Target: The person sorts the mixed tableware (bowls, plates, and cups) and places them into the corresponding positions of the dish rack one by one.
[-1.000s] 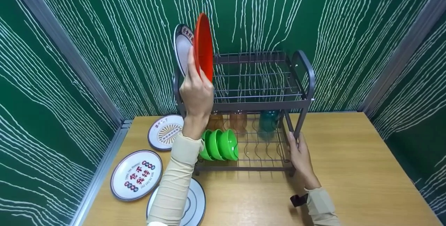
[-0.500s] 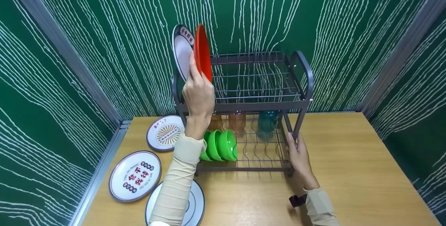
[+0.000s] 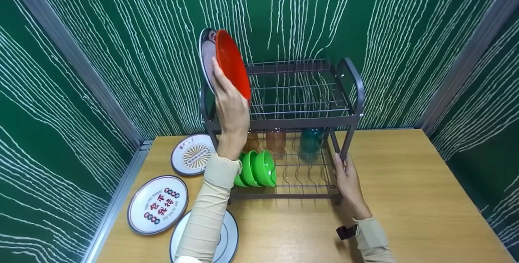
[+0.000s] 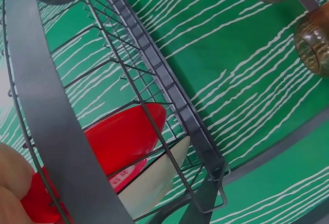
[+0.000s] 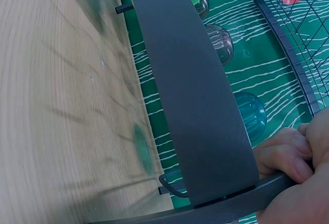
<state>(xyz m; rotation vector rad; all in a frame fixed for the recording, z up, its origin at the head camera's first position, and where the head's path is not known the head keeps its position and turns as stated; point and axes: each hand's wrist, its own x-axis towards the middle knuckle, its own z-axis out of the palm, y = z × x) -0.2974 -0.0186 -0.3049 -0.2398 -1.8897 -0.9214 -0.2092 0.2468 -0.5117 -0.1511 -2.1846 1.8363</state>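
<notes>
My left hand point(image 3: 233, 109) pinches a red plate point(image 3: 234, 65) at the left end of the upper tier of a dark two-tier dish rack point(image 3: 300, 123). Left of it, a white plate with a dark patterned rim point(image 3: 207, 54) stands on edge. The left wrist view looks up through the wires: the red plate point(image 4: 126, 134) and the pale plate point(image 4: 154, 183) sit side by side within the upper tier. The thumb is hidden in the head view. My right hand point(image 3: 349, 182) grips the rack's right post low down; its curled fingers point(image 5: 285, 154) show in the right wrist view.
Several green bowls point(image 3: 264, 169) stand on edge in the lower tier, in front of amber glasses point(image 3: 276, 139) and a teal glass point(image 3: 312, 141). Three plates lie on the table left of the rack: a rayed one point(image 3: 194, 155), a lettered one point(image 3: 158, 205) and a ringed one point(image 3: 229, 236).
The red plate has come down and leaned left toward the white plate, its inner face turning more into view. My right hand has stayed on the post.
</notes>
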